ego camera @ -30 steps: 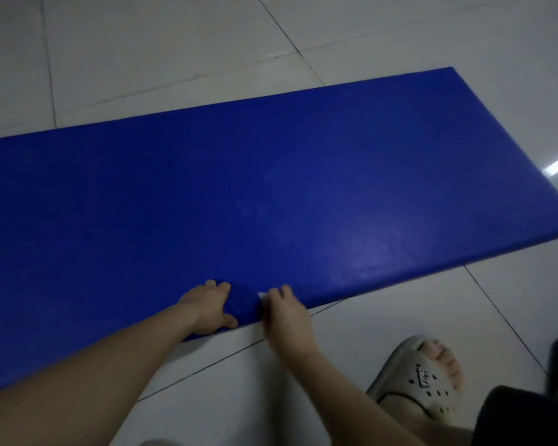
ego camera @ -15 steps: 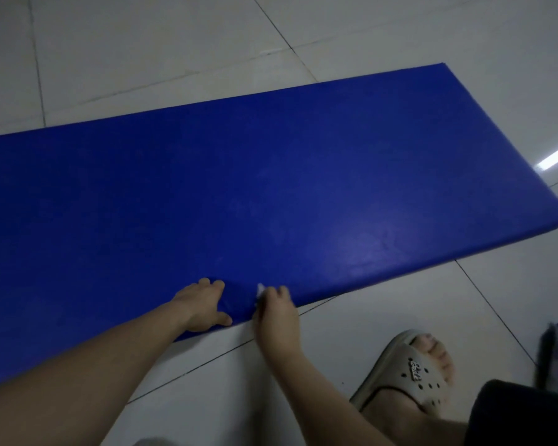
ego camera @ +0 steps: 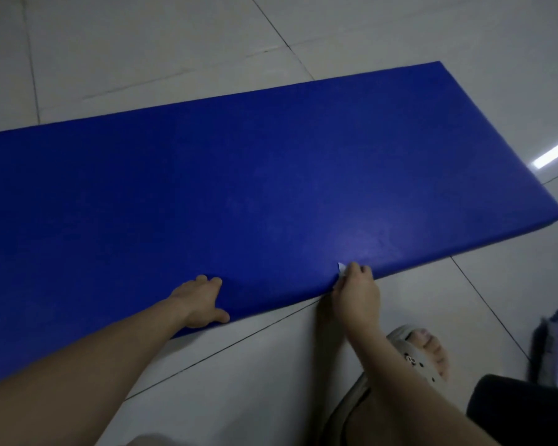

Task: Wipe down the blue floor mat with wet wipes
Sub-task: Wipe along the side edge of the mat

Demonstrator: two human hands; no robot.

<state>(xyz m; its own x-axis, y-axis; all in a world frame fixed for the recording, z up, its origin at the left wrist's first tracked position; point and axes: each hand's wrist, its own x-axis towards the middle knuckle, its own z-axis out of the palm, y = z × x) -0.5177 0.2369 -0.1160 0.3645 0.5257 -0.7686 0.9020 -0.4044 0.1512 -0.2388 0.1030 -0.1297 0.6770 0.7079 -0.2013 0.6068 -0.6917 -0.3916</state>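
A blue floor mat (ego camera: 271,188) spans pale tiles (ego camera: 142,53) from 9 to 3 o'clock. At 7 o'clock, the left hand (ego camera: 202,300) rests flat and relaxed on its near edge. At 5 o'clock, the right hand (ego camera: 355,292) pinches a white wet wipe (ego camera: 341,268) against that edge.

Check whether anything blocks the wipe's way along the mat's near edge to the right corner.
Nothing visible. The right hand holds the wipe on that edge; the stretch beyond is bare. The left hand rests on the mat to its left.
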